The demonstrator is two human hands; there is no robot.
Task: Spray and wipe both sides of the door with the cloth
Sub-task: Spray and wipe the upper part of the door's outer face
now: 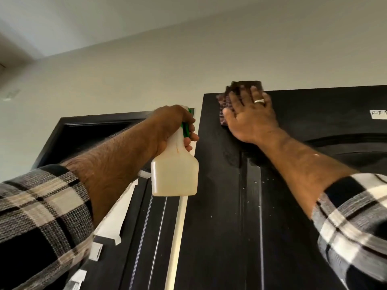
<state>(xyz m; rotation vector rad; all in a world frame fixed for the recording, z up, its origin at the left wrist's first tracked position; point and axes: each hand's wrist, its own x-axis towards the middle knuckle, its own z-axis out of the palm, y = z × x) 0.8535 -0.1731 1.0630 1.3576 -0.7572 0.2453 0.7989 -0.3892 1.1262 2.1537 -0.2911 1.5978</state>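
- I see the right hand flat on the cloth, fingers straight and slightly spread, pressing it onto the door at its top left corner.
- Cloth sticks out past the fingertips, above the door's top edge, and out beside the thumb.
- Ring on one finger of that hand.
- Left hand grips the spray bottle by the neck, fingers curled round the green trigger; bottle body hangs below the fingers.
- Bottle is just left of the door's edge, apart from the cloth; I can't tell if it touches the door.
- White specks on the door below the right wrist.
- White label on the door, right of the right hand's fingers.
- Black frame behind the left forearm, grey wall above both hands.
- Plaid sleeves pushed up both forearms.
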